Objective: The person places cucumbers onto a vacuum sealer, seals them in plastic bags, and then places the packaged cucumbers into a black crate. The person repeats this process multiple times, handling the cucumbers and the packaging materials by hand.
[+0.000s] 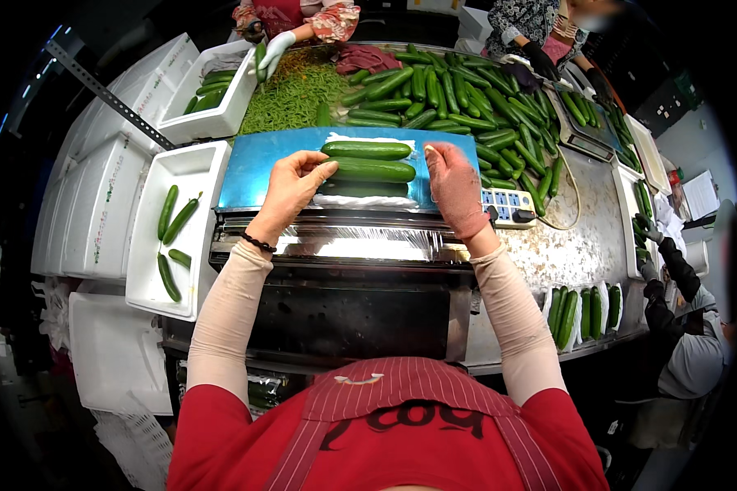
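Observation:
Three cucumbers lie side by side on a white foam tray on the blue work surface. Clear plastic film makes the nearest cucumber look hazy. At the tray's left end, my bare left hand is closed in a pinch, thumb touching the middle cucumber's tip, apparently gripping the film's edge. Beyond the right end, my right hand, in a thin reddish glove, has its fingers curled into a pinch. What lies between those fingertips is too fine to make out. The film roll sits just below my hands.
Many loose cucumbers are heaped behind, beside green beans. A power strip lies right of my right hand. At left stands a white foam box holding several cucumbers. Packed trays stand at right. Co-workers work around the table.

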The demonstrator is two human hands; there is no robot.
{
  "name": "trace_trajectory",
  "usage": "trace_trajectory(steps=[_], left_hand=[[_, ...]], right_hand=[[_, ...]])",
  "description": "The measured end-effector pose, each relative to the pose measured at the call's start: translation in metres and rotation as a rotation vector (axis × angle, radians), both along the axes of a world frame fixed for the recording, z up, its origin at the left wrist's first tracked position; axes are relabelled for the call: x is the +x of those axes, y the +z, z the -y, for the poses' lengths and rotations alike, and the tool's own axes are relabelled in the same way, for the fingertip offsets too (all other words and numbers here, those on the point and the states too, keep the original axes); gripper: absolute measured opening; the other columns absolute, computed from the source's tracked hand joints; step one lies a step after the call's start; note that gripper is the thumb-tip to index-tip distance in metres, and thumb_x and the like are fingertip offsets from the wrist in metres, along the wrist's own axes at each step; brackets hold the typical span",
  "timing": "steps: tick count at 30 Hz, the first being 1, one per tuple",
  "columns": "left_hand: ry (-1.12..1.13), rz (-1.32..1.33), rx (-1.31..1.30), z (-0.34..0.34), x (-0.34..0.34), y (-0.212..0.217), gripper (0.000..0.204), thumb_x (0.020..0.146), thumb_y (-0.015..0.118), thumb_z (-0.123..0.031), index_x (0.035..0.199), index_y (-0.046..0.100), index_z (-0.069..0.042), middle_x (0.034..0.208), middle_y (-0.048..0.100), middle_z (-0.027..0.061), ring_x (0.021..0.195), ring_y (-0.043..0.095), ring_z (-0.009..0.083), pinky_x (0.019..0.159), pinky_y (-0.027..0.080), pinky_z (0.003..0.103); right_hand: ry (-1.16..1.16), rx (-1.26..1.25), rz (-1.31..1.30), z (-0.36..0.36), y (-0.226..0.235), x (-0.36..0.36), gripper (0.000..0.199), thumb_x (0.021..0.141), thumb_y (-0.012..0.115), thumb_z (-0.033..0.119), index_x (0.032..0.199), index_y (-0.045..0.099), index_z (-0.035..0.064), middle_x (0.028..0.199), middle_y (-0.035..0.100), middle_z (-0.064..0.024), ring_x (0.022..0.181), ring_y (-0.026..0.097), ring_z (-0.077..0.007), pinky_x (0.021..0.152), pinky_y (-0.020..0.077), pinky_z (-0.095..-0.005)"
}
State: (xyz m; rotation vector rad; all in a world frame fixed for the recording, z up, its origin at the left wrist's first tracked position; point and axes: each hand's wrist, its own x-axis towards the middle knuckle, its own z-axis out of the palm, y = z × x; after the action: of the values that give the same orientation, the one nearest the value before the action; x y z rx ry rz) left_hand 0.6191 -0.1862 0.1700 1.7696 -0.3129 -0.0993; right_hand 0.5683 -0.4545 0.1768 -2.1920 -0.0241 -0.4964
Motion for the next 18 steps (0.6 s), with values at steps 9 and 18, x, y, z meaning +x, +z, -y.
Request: trace_trajectory(steps=[9,18], left_hand=[[0.019,0.013,0.059,0.002,-0.004,-0.002,0.031,0.087,0.074,-0.024,0.100,0.066,0.002,0.082,0.063,0.0013,0.075,0.056,0.0084,0.065,0.046,0.024],[0.127,0.878,0.563,0.033,0.021,-0.006,0.033,0.100,0.050,-0.027,0.126,0.061,-0.009,0.126,0.061,0.0134,0.126,0.049,0.0331,0.105,0.035,0.046]], right_hand=[[0.374,-0.407,0.315,-0.031,0.000,0.031,0.035,0.088,0.066,0.023,0.117,0.064,0.0031,0.122,0.062,-0.0172,0.114,0.057,-0.0351,0.098,0.0441,-0.0420],[0.390,-0.409,0.391,-0.044,0.005,0.037,0.022,0.086,0.063,0.021,0.097,0.068,0.0029,0.105,0.068,-0.0117,0.096,0.063,-0.0328,0.084,0.0497,-0.0425]])
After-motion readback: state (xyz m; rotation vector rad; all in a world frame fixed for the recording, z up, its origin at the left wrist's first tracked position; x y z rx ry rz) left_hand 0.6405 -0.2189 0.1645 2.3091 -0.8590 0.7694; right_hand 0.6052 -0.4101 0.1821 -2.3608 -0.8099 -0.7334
